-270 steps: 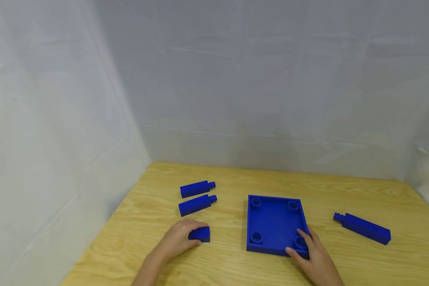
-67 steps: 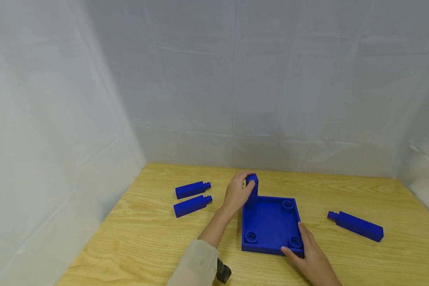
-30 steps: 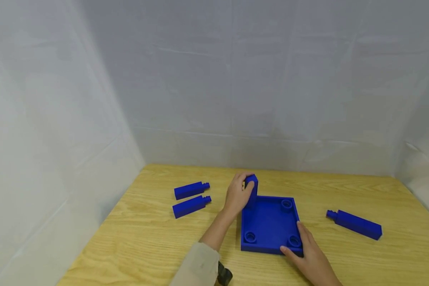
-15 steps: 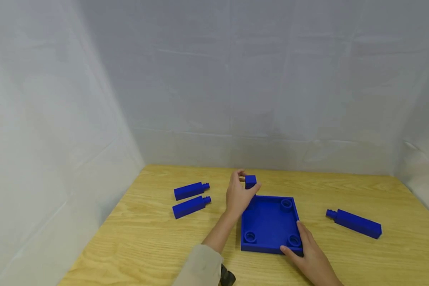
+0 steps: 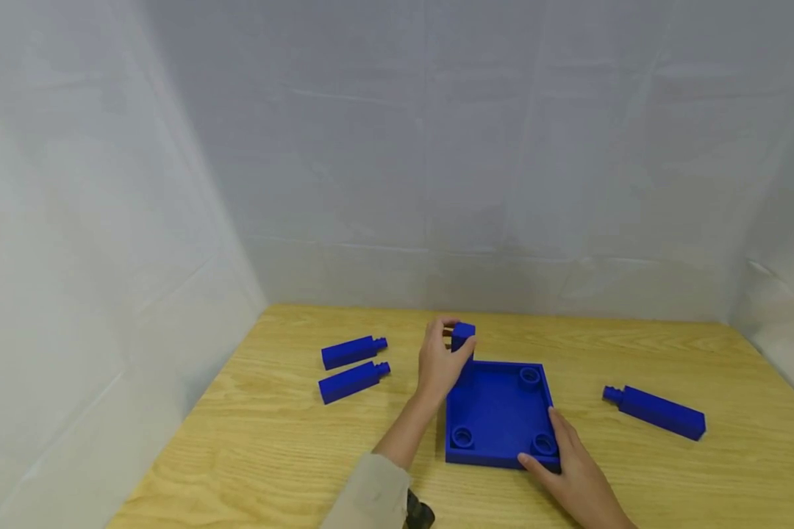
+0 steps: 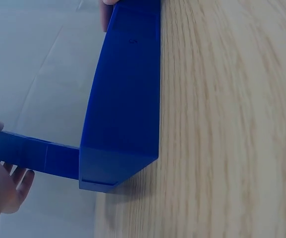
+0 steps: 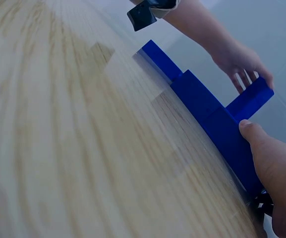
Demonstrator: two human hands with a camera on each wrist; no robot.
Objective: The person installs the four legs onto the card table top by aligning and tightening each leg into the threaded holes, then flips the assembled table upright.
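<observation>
A blue square tray [image 5: 499, 411] with round sockets in its corners lies on the wooden table [image 5: 271, 441]. A blue peg [image 5: 463, 336] stands upright at the tray's far left corner. My left hand [image 5: 439, 361] holds the peg near its top, thumb on the near side and fingers behind. My right hand [image 5: 572, 474] rests with straight fingers on the tray's near right corner, thumb against the front wall. The left wrist view shows the tray's side wall [image 6: 125, 99] and the peg [image 6: 33, 154]. The right wrist view shows the tray [image 7: 207, 111], the peg [image 7: 249, 101] and my right thumb [image 7: 264, 153].
Two blue pegs [image 5: 353, 352] [image 5: 353, 381] lie side by side left of the tray. Another blue peg [image 5: 655, 413] lies to its right. White fabric walls close in the table at the back and on both sides.
The left hand carried a peg from the table and stood it at the tray's far left corner. In the last second its grip loosened and closed again. The right hand stayed put.
</observation>
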